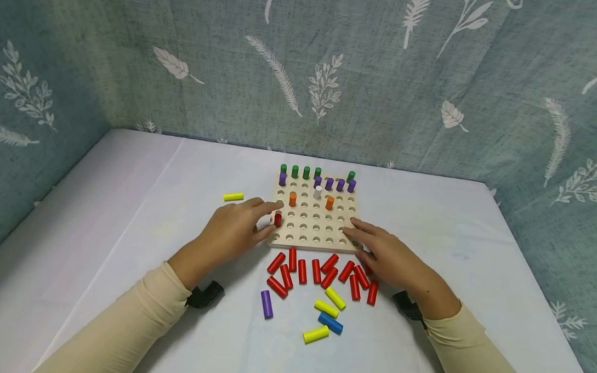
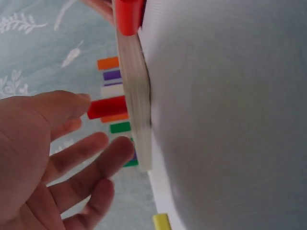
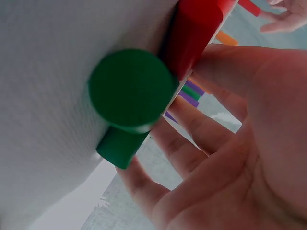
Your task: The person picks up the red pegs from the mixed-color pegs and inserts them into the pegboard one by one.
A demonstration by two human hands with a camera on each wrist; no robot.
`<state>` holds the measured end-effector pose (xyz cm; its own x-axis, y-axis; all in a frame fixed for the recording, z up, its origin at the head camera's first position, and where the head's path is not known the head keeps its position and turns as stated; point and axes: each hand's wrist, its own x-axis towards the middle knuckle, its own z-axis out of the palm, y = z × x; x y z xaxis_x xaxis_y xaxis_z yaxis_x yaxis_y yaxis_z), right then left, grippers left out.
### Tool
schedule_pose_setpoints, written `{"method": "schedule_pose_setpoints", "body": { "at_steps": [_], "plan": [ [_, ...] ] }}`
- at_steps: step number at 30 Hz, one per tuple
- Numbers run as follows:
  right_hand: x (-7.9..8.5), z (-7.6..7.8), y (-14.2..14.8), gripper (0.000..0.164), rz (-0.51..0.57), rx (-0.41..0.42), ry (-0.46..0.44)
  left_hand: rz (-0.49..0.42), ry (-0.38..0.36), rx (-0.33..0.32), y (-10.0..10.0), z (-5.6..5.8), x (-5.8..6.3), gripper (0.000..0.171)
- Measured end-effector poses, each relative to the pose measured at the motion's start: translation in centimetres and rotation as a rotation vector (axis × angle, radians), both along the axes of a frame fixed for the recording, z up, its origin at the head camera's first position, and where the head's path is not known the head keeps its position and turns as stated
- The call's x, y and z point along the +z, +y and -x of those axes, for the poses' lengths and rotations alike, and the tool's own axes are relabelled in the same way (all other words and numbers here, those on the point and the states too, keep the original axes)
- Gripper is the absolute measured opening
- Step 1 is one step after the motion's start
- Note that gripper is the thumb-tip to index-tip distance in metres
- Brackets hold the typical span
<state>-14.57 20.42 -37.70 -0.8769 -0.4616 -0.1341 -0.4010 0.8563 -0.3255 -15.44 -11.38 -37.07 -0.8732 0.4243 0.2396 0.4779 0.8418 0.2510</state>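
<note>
A wooden peg board (image 1: 308,243) lies on the table with several round holes. At its left edge a red peg (image 1: 277,220) stands upright, with my left hand (image 1: 233,225) beside it. In the left wrist view the thumb tip is right at the top of this red peg (image 2: 108,107), while the other fingers are spread loosely. My right hand (image 1: 387,250) rests over the board's front right corner, fingers relaxed. Close under that hand, the right wrist view has a green peg (image 3: 132,88), another green peg (image 3: 122,147) and a red peg (image 3: 192,38).
Green pegs (image 1: 295,172), purple pegs (image 1: 330,184), orange pegs (image 1: 292,199) and a white peg (image 1: 318,192) stand in the board. Loose red pegs (image 1: 302,272), yellow pegs (image 1: 326,308), a blue peg (image 1: 330,323) and a purple peg (image 1: 267,304) lie in front. Another yellow peg (image 1: 233,196) lies left.
</note>
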Motion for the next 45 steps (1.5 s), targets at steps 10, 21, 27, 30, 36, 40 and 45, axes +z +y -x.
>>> {"method": "schedule_pose_setpoints", "body": {
  "at_steps": [10, 21, 27, 30, 36, 40, 45],
  "plan": [
    [-0.2, -0.4, 0.0, 0.053, 0.013, 0.004, 0.020, 0.051, -0.164, -0.154, 1.2, -1.2, 0.9, 0.034],
    [-0.4, -0.3, -0.2, 0.054, 0.008, 0.000, 0.010, 0.087, -0.301, -0.248, 1.6, -2.3, 0.3, 0.037],
    [-0.3, -0.2, -0.2, 0.054, 0.012, -0.006, 0.015, 0.095, -0.323, -0.236, 1.7, -2.1, 0.3, 0.039],
    [-0.2, -0.1, 0.0, 0.055, 0.007, -0.004, 0.013, 0.097, -0.341, -0.236, 1.8, -2.1, 0.4, 0.038],
    [0.0, 0.1, 0.2, 0.055, 0.005, -0.007, 0.029, 0.089, -0.350, -0.229, 1.9, -1.7, 0.5, 0.038],
    [0.0, 0.2, 0.2, 0.054, 0.016, 0.000, 0.012, 0.087, -0.386, -0.224, 1.8, -1.7, 0.5, 0.036],
    [-0.2, 0.2, 0.2, 0.055, 0.008, 0.002, 0.018, 0.087, -0.429, -0.210, 1.8, -1.6, 0.4, 0.026]
  ]
}}
